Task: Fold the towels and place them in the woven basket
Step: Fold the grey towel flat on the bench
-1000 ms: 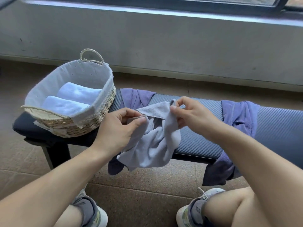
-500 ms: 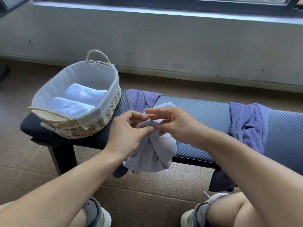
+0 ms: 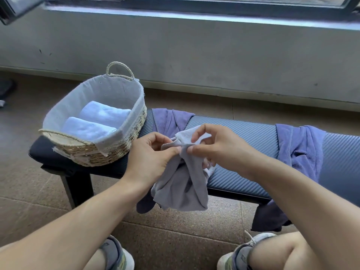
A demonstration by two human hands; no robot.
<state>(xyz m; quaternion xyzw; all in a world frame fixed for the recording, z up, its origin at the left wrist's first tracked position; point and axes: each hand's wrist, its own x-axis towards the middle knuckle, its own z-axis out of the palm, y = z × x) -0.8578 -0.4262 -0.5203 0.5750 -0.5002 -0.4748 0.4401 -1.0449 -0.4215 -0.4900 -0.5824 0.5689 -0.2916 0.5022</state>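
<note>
Grey towel (image 3: 181, 190) pinched at its top edge by left hand (image 3: 151, 159) and right hand (image 3: 216, 148), hanging before desk (image 3: 243, 133); woven basket (image 3: 124, 141) holds two folded white towels (image 3: 95, 121).

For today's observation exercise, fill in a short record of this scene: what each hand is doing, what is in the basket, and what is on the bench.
left hand: pinches the top edge of the grey towel
right hand: pinches the same edge, close beside the left
grey towel: hangs bunched, not yet folded
basket: on the bench's left end, holds two white towels
bench: two purple towels draped over it
</note>
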